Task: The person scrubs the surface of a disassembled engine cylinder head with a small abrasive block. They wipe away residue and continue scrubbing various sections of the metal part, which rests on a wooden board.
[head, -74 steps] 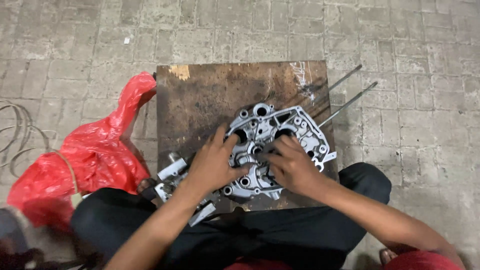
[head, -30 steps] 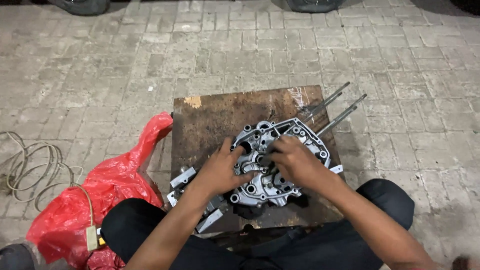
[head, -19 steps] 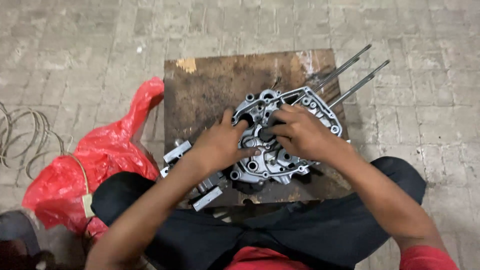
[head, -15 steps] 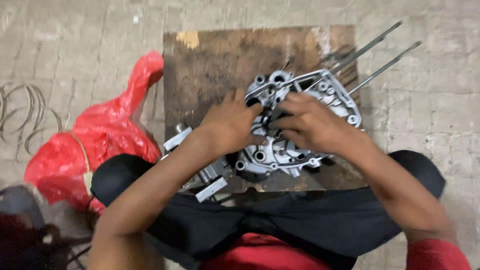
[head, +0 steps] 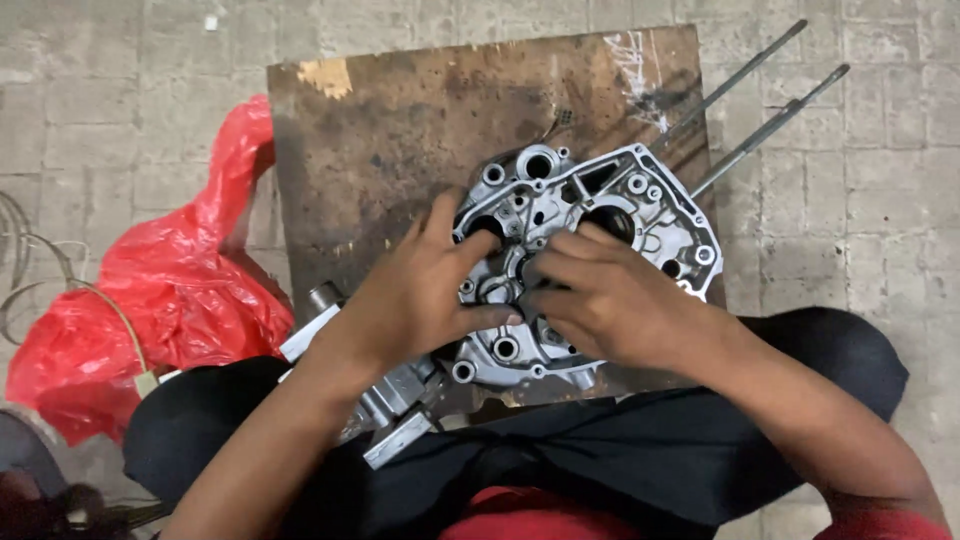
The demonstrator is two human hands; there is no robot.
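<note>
Left hand [head: 420, 290] and right hand [head: 610, 300], fingers curled, press on the engine case [head: 640, 200] beneath them.

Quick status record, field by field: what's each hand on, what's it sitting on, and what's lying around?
left hand: resting on the metal engine casing, fingers spread
right hand: on the casing's middle, fingers curled
support: worn wooden board on paved floor
rods: two long metal rods sticking out of the casing's far right
left of board: red plastic bag, wire
near left wrist: loose metal parts
</note>
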